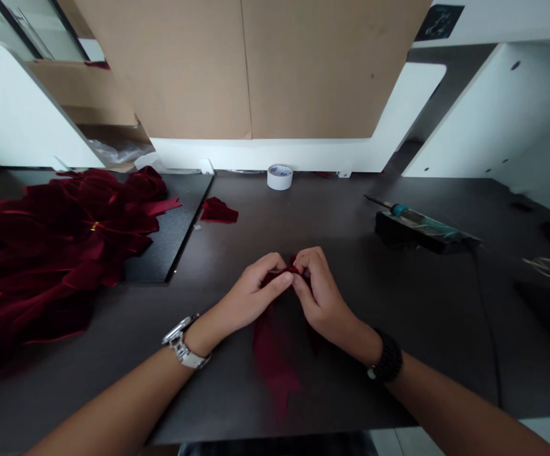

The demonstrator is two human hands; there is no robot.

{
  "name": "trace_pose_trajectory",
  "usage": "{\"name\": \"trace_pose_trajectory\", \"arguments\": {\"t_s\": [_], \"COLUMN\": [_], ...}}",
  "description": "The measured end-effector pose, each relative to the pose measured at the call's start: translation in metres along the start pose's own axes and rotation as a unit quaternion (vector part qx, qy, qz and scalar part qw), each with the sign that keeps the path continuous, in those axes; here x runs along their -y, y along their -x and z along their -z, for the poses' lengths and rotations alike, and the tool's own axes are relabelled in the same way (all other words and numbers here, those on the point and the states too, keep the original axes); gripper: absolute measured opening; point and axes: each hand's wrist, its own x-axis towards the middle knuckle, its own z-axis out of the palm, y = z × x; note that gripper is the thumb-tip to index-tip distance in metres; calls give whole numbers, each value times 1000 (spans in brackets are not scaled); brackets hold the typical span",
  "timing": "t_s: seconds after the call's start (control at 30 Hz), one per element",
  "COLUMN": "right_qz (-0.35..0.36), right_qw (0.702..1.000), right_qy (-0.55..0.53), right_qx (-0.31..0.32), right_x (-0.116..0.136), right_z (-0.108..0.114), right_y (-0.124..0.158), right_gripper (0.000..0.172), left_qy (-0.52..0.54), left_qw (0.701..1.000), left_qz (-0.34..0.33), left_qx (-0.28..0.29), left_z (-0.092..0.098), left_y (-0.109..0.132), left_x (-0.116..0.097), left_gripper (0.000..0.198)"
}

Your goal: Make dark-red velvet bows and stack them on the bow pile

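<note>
Both hands meet over the dark table, pinching a dark red velvet ribbon (272, 358). My left hand (256, 288) grips it with thumb and fingers, the thumb lying across the top. Close beside it, my right hand (320, 291) is closed on the same ribbon with bent fingertips. The ribbon's tail, cut to a notch at its end, hangs toward the table's front edge and looks slightly blurred. What lies between the fingertips is mostly hidden. A heap of dark red velvet bows (75, 234), some with gold ties at the middle, lies to the left.
A black board (154, 263) lies under part of the heap, with a red velvet scrap (218, 211) beside it. A white tape roll (279, 177) stands at the back. On the right, a soldering iron (410, 215) rests on a black box, its cable (488, 323) running forward.
</note>
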Motion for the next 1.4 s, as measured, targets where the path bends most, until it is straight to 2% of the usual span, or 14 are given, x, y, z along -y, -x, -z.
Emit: {"name": "trace_pose_trajectory", "arguments": {"t_s": [0.13, 0.3, 0.4, 0.47, 0.57, 0.63, 0.83, 0.93, 1.07, 1.17, 1.2, 1.27, 1.33, 1.4], "right_qz": [-18, -21, -15, -56, -149, -180, -199, -188, -195, -280, -321, -391, -424, -431], "right_qw": [1000, 998, 994, 992, 976, 969, 958, 960, 960, 926, 901, 832, 764, 726], "right_qy": [-19, 33, 74, 21, -72, -99, -156, -156, -161, -249, -290, -349, -353, -330], "right_qx": [3, 42, 79, 115, 139, 138, 137, 134, 119, 41, -22, -185, -336, -423], "right_x": [-4, -10, -11, -12, -12, -12, -15, -17, -17, -22, -26, -36, -48, -60], "right_z": [2, 14, 24, 29, 32, 33, 33, 31, 26, 24, 24, 28, 35, 43], "right_y": [0, -5, -12, -16, -21, -22, -22, -21, -19, -21, -23, -27, -31, -33], "right_gripper": [11, 33, 19, 9, 10, 14, 18, 19, 17, 13, 10, 8, 13, 23], "left_qy": [-72, -116, -140, -132, -46, 37, 217, 269, 304, 319, 322, 327, 331, 332], "left_qw": [996, 990, 986, 988, 998, 998, 968, 948, 935, 923, 919, 909, 898, 890], "left_qz": [-53, -67, -83, -65, 12, 49, 127, 165, 176, 196, 203, 210, 214, 215], "left_qx": [21, 51, 49, 38, 29, 32, -17, -40, -47, -88, -108, -154, -197, -226], "left_z": [7, 13, 14, 13, 11, 8, -2, -3, -1, 5, 7, 12, 16, 18], "left_y": [-2, -4, -3, -3, -3, -4, -4, -4, -5, -9, -10, -13, -15, -15], "left_x": [3, 5, 3, 2, 2, 4, 7, 3, 2, 9, 12, 17, 21, 21], "left_gripper": [22, 18, 17, 15, 16, 18, 18, 19, 21, 20, 20, 21, 21, 21]}}
